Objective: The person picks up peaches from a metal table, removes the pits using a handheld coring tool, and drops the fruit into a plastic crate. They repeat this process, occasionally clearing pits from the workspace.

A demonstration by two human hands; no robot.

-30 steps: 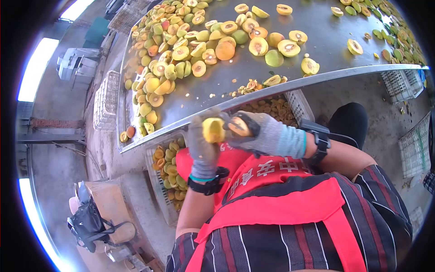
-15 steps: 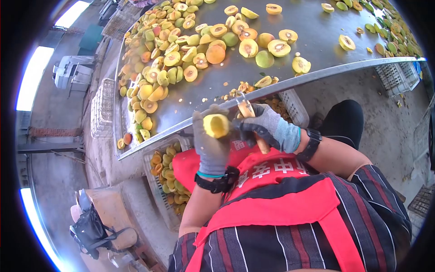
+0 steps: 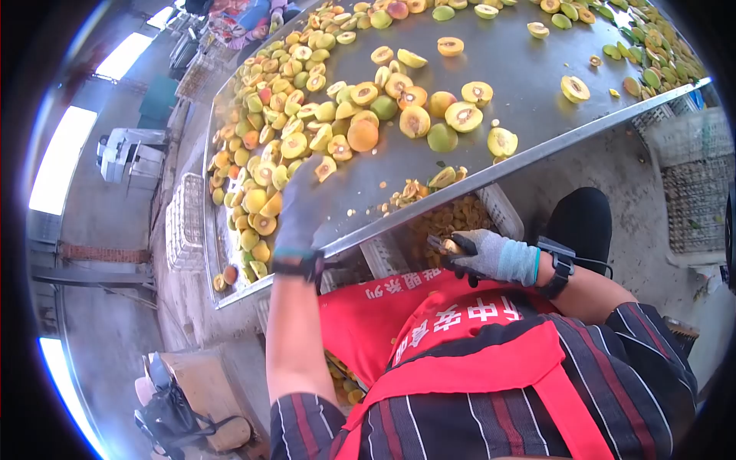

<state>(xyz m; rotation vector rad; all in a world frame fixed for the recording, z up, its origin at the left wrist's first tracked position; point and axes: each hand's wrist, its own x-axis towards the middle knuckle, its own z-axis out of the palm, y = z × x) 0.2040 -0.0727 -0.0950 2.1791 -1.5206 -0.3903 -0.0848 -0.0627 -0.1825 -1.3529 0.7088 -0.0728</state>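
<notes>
My left hand [image 3: 301, 207], in a grey glove, reaches over the metal table at the edge of a pile of halved yellow-green fruit [image 3: 294, 144] that look like peaches. Motion smears its fingers, close to a cut half [image 3: 325, 169]. Lower down and to the right, my gloved right hand [image 3: 487, 257] is closed around a pitting tool [image 3: 445, 244] with a metal loop at its end. Its wooden handle is mostly hidden by the glove. This hand is in front of the table's near edge, over a crate of scraps [image 3: 452, 222].
The metal table [image 3: 537, 119] has a raised rim along its near side. More fruit halves [image 3: 659, 61] lie at its far right. White crates [image 3: 185, 222] stand on the floor at the left, and another crate [image 3: 694, 184] at the right. A bag [image 3: 165, 414] lies at lower left.
My left hand has moved forward and left from beside the tool to over the table; the fruit half it held no longer shows in it. My right hand has lowered with the tool.
</notes>
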